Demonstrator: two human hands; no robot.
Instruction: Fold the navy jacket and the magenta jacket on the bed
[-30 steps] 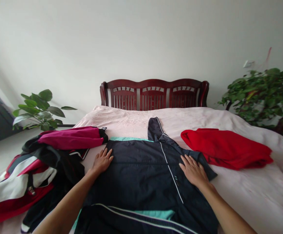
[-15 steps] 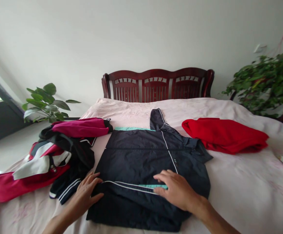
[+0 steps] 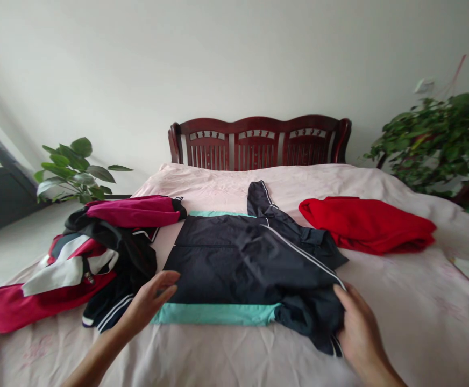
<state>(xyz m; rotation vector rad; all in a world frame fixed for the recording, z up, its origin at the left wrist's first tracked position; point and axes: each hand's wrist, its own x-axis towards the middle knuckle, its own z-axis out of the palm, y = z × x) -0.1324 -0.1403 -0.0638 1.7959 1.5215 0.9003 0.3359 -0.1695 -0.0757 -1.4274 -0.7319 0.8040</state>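
Right, here we go: my right hand (image 3: 359, 328) is closed on the bunched lower corner (image 3: 317, 322) of the navy track jacket (image 3: 246, 263), thumb pressed on top by the white piping (image 3: 303, 252), fingers curled in around the fabric, wrist low near the bed's foot edge. That's a firm pinch, not a clench. My left hand (image 3: 148, 298) is open and holding nothing, fingers loosely spread and slightly curved, palm turned inward, fingertips (image 3: 170, 279) hovering just beside the jacket's left edge. I can't see them touching it. My left forearm comes in from the lower left corner of the view, angled up toward the middle of the bed. The jacket lies flat and folded in the centre of the bed on the pink bedsheet (image 3: 234, 357), with its hood (image 3: 258, 199) pointing at the dark red wooden headboard (image 3: 258, 142) and a band of mint-green lining (image 3: 214, 314) showing along its lower edge. To its right sits a folded red garment (image 3: 367, 226), just beside it. To its left, near the bed's left edge, there's a heap of clothes (image 3: 97, 269) with a magenta sleeve (image 3: 133, 212) on top, right by my left hand. Leafy potted plants (image 3: 432, 145) stand past the bed's far right corner.
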